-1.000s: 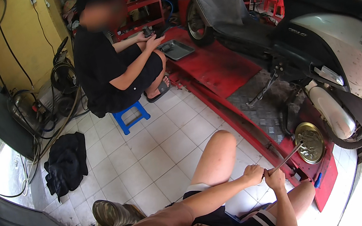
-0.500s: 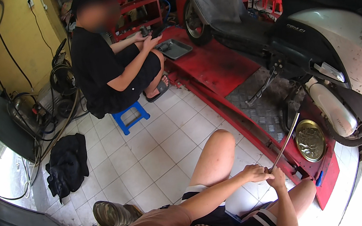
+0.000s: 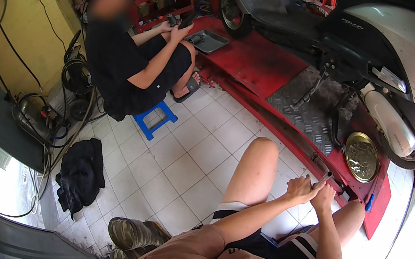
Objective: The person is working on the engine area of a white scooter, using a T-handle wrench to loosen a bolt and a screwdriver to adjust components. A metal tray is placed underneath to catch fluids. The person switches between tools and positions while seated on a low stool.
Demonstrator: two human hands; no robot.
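My left hand (image 3: pixel 300 191) and my right hand (image 3: pixel 324 199) are close together above my right knee. Both are closed around a metal tube (image 3: pixel 323 180), whose hollow end sticks out past my fingers toward the right. Much of the tube is hidden in my grip or foreshortened. Just beyond my hands, a round gold-coloured tray (image 3: pixel 354 165) with small parts in it lies on the red lift platform (image 3: pixel 285 71). A blue-handled tool (image 3: pixel 369 202) lies at the platform's near edge.
A scooter (image 3: pixel 362 42) stands on the platform at right. A person (image 3: pixel 117 73) in black sits on a blue stool (image 3: pixel 156 120), holding dark parts beside a grey tray (image 3: pixel 212 42). Black cloth (image 3: pixel 81 174) lies on the tiles; hoses and a tank (image 3: pixel 32 116) stand at left.
The tube, which reached long and slanting toward the scooter, now shows only a short end near my hands. My view has shifted slightly. The other person's dark object is more visible.
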